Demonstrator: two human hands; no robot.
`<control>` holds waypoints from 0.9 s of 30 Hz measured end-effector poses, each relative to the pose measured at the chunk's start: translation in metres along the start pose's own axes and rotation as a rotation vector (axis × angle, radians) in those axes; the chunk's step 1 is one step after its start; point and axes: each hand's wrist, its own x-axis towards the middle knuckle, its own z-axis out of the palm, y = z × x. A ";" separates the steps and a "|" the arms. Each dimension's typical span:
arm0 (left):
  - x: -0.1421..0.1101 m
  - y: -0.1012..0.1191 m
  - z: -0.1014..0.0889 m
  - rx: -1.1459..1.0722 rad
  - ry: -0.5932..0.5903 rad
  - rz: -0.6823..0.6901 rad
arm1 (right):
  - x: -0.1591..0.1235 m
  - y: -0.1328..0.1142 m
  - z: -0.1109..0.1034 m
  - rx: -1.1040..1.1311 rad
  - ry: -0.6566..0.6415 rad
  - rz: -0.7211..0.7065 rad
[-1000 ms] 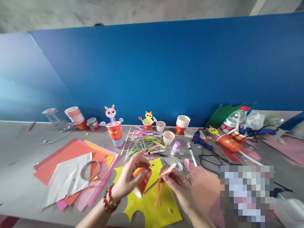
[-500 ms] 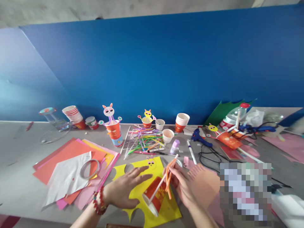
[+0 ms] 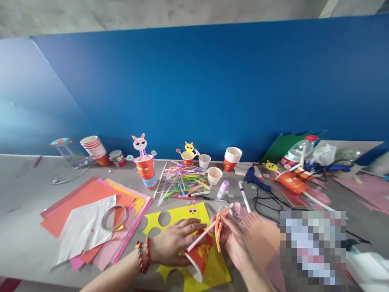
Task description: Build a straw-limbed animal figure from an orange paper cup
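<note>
A red paper cup (image 3: 204, 253) lies on its side on a yellow paper sheet (image 3: 217, 269) with round holes cut in it. My left hand (image 3: 174, 241), with red bead bracelets at the wrist, has its fingers over the cup's upper side and its thumb near the rim. In my right hand (image 3: 234, 239) are bent orange straws (image 3: 218, 235), pinched between thumb and fingers. A long white straw (image 3: 200, 238) runs with them and slants across the cup. On the yellow sheet, beyond the cup, is a small bunny-face cutout (image 3: 192, 209).
Loose coloured straws (image 3: 185, 178) are piled behind the sheet. A glue gun (image 3: 257, 178) with a black cord lies at right, near a glue bottle (image 3: 223, 190). Coloured paper and a tape roll (image 3: 114, 217) are at left. A bunny cup figure (image 3: 144, 162) stands behind.
My left hand has moved right, from hovering over the yellow sheet onto the paper cup. The straws in my right hand have tilted slightly.
</note>
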 end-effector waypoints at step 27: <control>-0.030 -0.012 -0.003 -0.531 0.167 -0.347 | -0.024 -0.040 0.015 -1.121 -0.455 -0.565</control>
